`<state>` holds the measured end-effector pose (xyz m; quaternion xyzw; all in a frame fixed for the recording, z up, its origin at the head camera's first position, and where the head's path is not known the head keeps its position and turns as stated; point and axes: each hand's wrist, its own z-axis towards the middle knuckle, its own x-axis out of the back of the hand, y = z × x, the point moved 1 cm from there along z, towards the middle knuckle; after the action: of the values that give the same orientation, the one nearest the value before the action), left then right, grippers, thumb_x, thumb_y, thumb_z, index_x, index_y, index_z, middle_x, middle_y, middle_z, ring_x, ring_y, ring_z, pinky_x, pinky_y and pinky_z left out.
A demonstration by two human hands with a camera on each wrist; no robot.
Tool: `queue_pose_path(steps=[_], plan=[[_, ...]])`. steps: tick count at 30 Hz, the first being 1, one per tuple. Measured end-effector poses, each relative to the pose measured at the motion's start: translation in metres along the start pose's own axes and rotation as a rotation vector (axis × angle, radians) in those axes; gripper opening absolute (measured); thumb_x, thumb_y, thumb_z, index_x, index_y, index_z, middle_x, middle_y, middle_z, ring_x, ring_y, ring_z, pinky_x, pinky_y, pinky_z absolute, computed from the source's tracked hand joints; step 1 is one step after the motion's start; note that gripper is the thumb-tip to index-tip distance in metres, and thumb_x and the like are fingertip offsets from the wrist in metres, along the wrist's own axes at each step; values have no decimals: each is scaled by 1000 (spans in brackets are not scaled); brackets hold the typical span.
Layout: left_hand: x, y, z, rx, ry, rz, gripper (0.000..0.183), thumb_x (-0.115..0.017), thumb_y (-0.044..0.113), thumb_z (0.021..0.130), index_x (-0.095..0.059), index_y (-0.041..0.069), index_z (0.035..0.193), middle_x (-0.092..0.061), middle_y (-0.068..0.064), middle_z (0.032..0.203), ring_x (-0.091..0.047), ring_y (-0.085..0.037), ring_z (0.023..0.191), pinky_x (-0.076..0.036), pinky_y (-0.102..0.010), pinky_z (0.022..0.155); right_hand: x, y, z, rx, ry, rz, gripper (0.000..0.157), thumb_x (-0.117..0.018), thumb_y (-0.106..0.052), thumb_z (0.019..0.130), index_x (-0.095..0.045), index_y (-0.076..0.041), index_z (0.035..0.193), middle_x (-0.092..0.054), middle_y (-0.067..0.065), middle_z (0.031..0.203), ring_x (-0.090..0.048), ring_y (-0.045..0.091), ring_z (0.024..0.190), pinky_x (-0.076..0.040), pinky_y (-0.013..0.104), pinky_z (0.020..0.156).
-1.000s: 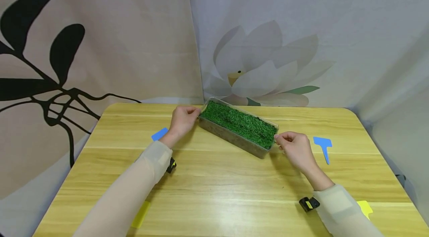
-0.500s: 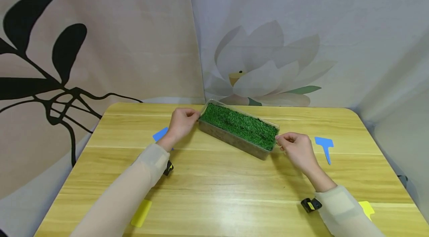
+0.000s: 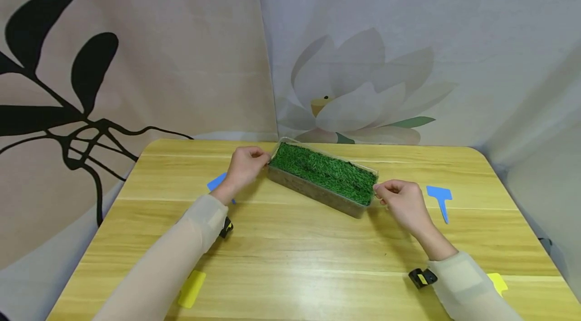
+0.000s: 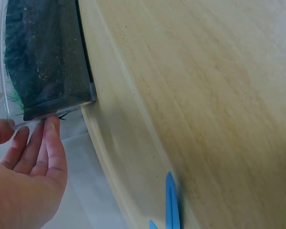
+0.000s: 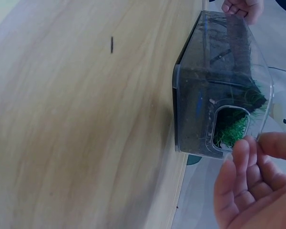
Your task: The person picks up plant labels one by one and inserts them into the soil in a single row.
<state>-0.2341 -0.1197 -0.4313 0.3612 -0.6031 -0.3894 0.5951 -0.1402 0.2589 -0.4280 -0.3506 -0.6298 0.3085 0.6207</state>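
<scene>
A long clear plastic box (image 3: 313,193) stands at a slant near the back of the wooden table, with dark matter inside and green artificial grass (image 3: 324,170) on top. At its left end my left hand (image 3: 243,167) pinches the rim; in the left wrist view the thumb is at the edge and the fingers touch the end wall. My right hand (image 3: 404,202) pinches the opposite end. The right wrist view shows that thumb and fingertips at the rim, beside a rounded opening (image 5: 231,128) with grass behind it.
Blue T-shaped plant labels lie on the table (image 3: 317,270): one right (image 3: 439,195), another partly behind my left wrist (image 3: 217,181). Yellow pieces lie near my left forearm (image 3: 192,289) and right sleeve (image 3: 498,283). A printed curtain (image 3: 181,59) hangs behind the table.
The box has shifted slightly toward me, its left end a little more. Both hands stay at its ends throughout.
</scene>
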Motion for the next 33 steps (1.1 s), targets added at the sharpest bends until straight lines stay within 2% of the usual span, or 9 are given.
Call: queue_pose_path(steps=[3, 6, 11, 16, 23, 28, 33], plan=[[-1, -1, 2, -14, 6, 2, 22, -67, 17, 101, -80, -1, 99, -77, -13, 90, -70, -29, 80, -49, -26, 62, -1, 0, 0, -3, -2, 7, 24, -64, -19, 104, -78, 0, 99, -75, 15, 88, -68, 30, 78, -54, 29, 60], [-1, -1, 3, -32, 14, 17, 22, -67, 16, 101, -81, -1, 100, -77, -14, 90, -72, -31, 82, -50, -26, 63, -2, 0, 0, -5, -3, 9, 24, -65, -20, 104, -78, -1, 97, -75, 14, 86, -68, 31, 77, -53, 29, 60], [1, 2, 2, -43, 24, 42, 20, -68, 15, 99, -81, 0, 95, -76, -11, 83, -65, -21, 70, -47, -27, 60, -1, -2, 0, -9, -3, 12, 24, -66, -21, 104, -77, 0, 98, -74, 14, 85, -68, 31, 78, -53, 29, 60], [4, 4, -2, -41, 3, 53, 20, -69, 15, 98, -81, -1, 95, -77, -10, 84, -58, -13, 64, -46, -25, 57, 2, -4, -2, -11, -9, 21, 25, -65, -20, 104, -77, 1, 99, -74, 15, 85, -67, 31, 75, -52, 29, 58], [11, 5, -8, -26, -36, 62, 19, -69, 13, 96, -82, -1, 94, -79, -14, 99, -50, -11, 55, -39, -23, 49, 3, -2, -3, -18, -22, 37, 22, -64, -16, 104, -76, 1, 99, -75, 14, 88, -67, 33, 73, -53, 31, 57], [15, 5, -15, -22, -54, 93, 19, -68, 13, 94, -83, 3, 89, -79, -11, 97, -51, -11, 59, -37, -23, 49, 2, 0, -4, -23, -28, 46, 22, -64, -16, 104, -77, 2, 101, -74, 16, 87, -67, 33, 72, -55, 33, 58], [17, 6, -21, -14, -81, 82, 19, -68, 12, 94, -83, 1, 91, -79, -13, 99, -47, -10, 55, -33, -22, 46, 2, 1, -6, -23, -23, 42, 23, -65, -18, 104, -77, 2, 100, -73, 18, 85, -66, 34, 71, -54, 32, 58]])
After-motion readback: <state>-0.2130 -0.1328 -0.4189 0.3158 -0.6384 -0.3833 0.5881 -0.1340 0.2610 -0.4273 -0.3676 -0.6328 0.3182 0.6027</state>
